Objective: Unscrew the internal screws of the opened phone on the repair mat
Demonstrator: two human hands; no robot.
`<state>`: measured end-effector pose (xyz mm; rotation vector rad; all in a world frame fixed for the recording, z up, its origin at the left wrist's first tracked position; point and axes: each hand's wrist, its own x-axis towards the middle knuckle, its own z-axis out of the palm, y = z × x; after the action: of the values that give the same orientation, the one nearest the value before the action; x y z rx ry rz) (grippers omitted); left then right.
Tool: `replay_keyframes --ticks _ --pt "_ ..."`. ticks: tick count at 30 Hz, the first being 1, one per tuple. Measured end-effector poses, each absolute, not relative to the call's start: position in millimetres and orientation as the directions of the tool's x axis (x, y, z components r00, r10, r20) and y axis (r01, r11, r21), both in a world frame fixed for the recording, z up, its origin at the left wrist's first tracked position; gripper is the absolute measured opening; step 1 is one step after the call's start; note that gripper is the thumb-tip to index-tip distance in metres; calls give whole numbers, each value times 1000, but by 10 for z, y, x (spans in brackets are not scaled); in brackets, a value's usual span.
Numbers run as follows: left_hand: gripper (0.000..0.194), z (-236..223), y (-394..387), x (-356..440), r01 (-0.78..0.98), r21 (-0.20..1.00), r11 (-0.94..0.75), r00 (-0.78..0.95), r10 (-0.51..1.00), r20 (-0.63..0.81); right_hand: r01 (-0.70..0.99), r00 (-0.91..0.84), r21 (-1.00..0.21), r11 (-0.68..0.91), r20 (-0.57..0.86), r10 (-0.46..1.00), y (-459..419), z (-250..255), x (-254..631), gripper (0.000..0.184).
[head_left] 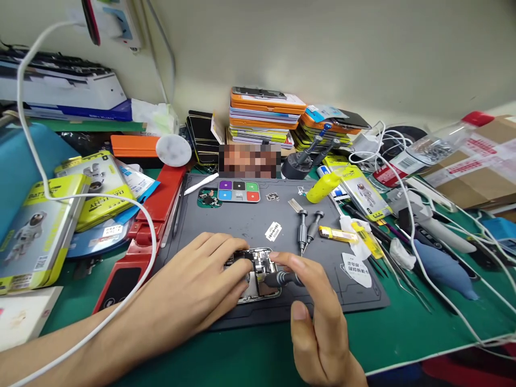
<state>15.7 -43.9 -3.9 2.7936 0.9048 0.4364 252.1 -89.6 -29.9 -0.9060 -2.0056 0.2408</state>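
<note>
An opened smartphone [264,262] with bare internal parts lies on the dark grey work mat [226,226]. My left hand [209,274] covers its left part, fingers bent over the body and holding it. My right hand [322,312] is at its right edge, the index finger reaching to the upper right corner and the thumb standing apart. A dark screwdriver [280,278] slants over the phone, its rear end running behind my right index finger; the other right fingers are mostly hidden. Two more screwdrivers [302,234] and a razor blade [273,231] lie beyond the phone.
A multicoloured screw tray [239,192] and yellow bottle [323,187] stand at the mat's back. Tweezers [407,285] and a blue blower [445,269] lie right. Battery boxes [38,231] and a red clamp [147,231] are left. A white cable [151,236] loops above my left forearm.
</note>
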Motion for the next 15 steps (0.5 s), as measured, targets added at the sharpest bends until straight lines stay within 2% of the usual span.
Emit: replay_keyframes --ticks 4,7,11,15 --pt "17 -48 -435 270 524 284 -803 795 580 175 575 -302 -416 704 693 655 -888 -315 2536 87" --pt "12 -91 -429 340 505 300 -809 803 568 181 535 -301 -427 729 710 637 -888 -313 2534 81" --pt "21 -110 -399 374 477 308 -823 818 544 187 577 -261 -393 716 742 618 -919 -370 2515 85" --pt "25 -128 -366 355 468 333 -818 817 545 190 569 -163 -493 658 716 679 -960 -451 2514 81"
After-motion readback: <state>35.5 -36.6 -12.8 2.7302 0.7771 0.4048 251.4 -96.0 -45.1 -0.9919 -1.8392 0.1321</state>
